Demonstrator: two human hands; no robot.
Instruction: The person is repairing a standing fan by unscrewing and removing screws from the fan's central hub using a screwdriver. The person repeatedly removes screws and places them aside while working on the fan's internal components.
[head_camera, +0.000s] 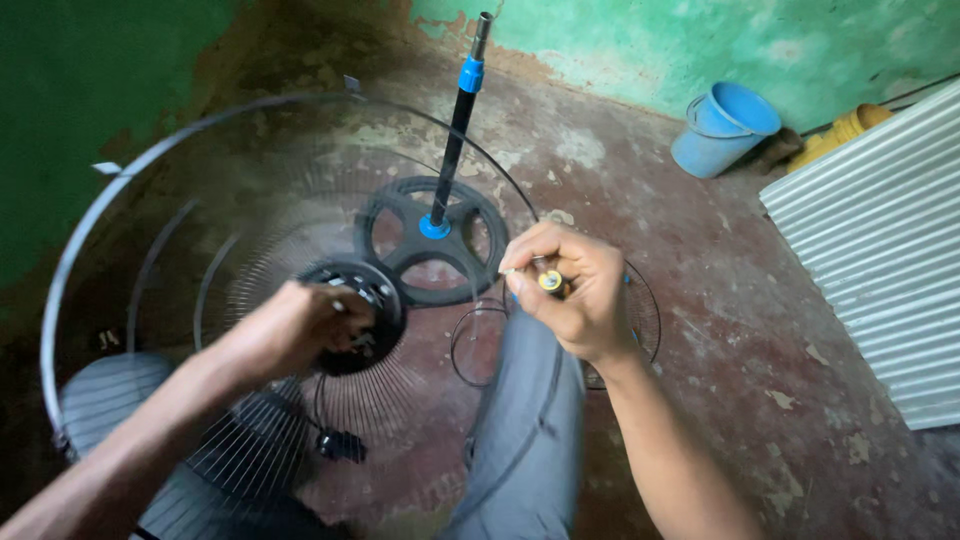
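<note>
Left hand (305, 330) closed on black hub (360, 315) at centre of wire fan guard (130, 200), held above floor (720, 330). Right hand (575, 290) pinches small yellow-tipped piece (550, 281). Guard likely light, springy, awkward; steadiest hold at hub or rim. Fan stand (452, 150) just beyond.

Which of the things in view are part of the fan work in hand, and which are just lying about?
In hand:
left hand on the grille hub
wire fan grille
right hand pinching a small yellow-tipped part
fan stand

Lying about:
blue bucket
corrugated sheet
yellow container
</note>
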